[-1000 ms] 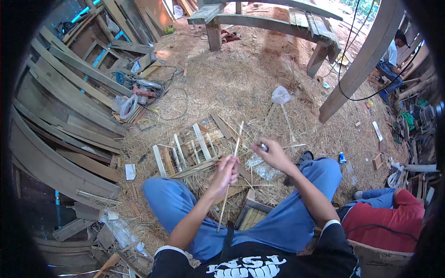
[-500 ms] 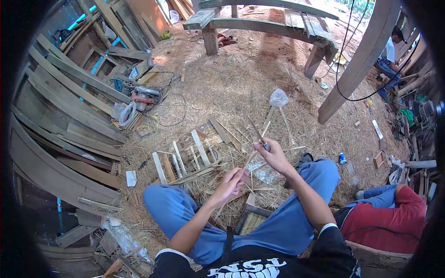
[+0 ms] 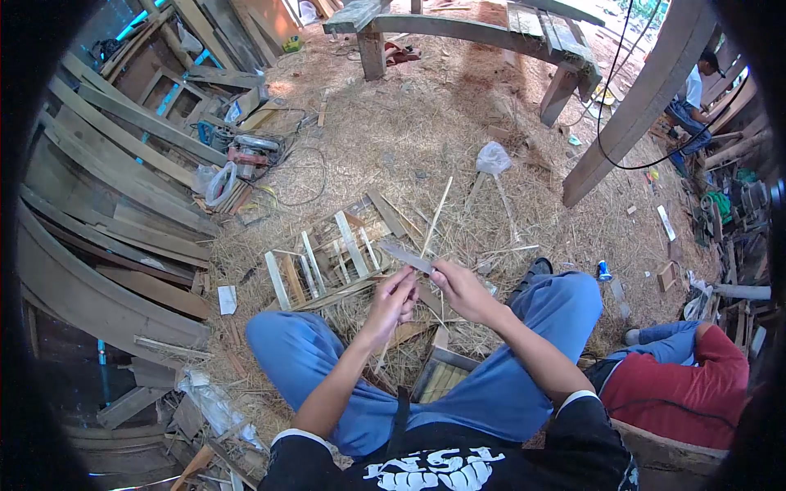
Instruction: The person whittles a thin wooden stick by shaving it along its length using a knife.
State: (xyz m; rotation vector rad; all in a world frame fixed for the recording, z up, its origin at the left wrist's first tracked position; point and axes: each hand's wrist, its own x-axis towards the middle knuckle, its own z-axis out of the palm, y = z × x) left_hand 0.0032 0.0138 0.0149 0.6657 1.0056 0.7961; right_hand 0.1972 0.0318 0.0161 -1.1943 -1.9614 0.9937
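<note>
My right hand (image 3: 465,293) is closed round the handle of a knife (image 3: 404,256). Its broad blade points up and to the left, across the front of my left hand (image 3: 391,309). The left fingers pinch a thin, pale wooden strip (image 3: 440,211), which slants away from me past the blade; its lower end shows below the hand. Both hands are close together above my lap. On the floor just beyond the left hand lies a small slatted wooden frame (image 3: 353,245). Between my legs is a wooden box-like piece (image 3: 449,378) with pale slats, partly hidden by my thigh.
Wood shavings cover the floor (image 3: 393,139). Power tools (image 3: 254,150) with cords lie at the left near stacked boards (image 3: 123,237). A post (image 3: 630,114) leans at the right, and a bench (image 3: 458,42) stands ahead. A person in a red shirt (image 3: 679,385) is close on my right; another sits farther back.
The knife has swung from pointing away from me to lying leftward across the strip. My right hand has come lower and nearer the left, and the strip stands out more clearly.
</note>
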